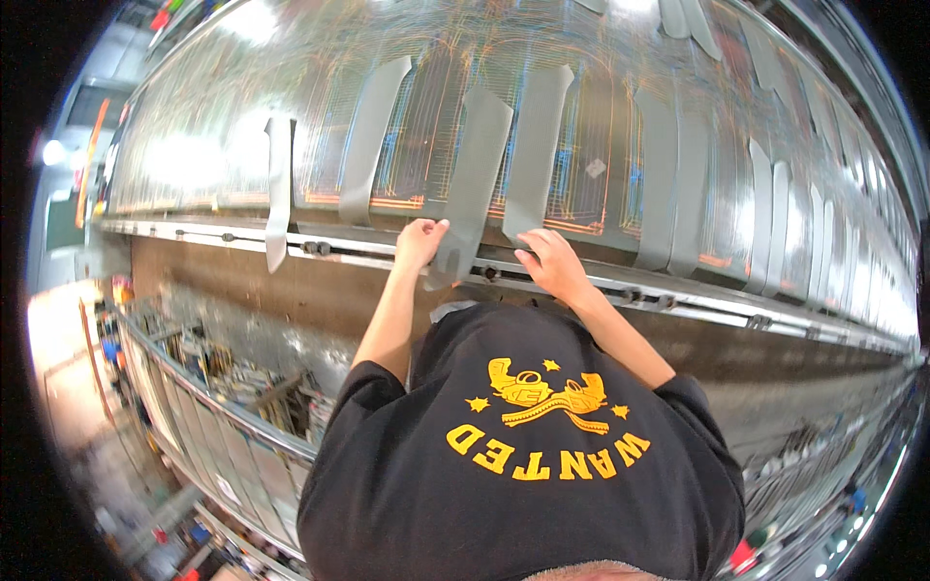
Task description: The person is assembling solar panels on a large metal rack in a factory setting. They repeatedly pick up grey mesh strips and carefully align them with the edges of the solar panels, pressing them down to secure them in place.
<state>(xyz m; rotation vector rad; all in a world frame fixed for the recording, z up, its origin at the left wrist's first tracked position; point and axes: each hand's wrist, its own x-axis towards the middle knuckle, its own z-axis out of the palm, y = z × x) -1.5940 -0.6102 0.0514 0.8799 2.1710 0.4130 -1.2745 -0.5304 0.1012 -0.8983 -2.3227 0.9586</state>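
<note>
A long grey strip (478,165) lies over the near edge of a large, line-marked table (387,198), its lower end hanging past the metal edge rail. At its left side my left hand (420,244) is closed, thumb against the strip's edge. To the right lies another grey strip (541,140), flat on the surface. My right hand (552,261) is by this strip's lower end, fingers bent, with thumb and forefinger apart and the fingertips touching or very near the strip. My forearms reach up from my black printed shirt (523,387).
Several more grey strips (376,145) lie across the table, many to the right (668,184). A narrow strip (279,194) overhangs the edge at left. A metal rail (368,250) with dark clamps runs along the near edge. Below left stands a curved railing (232,397) with stacked parts behind it.
</note>
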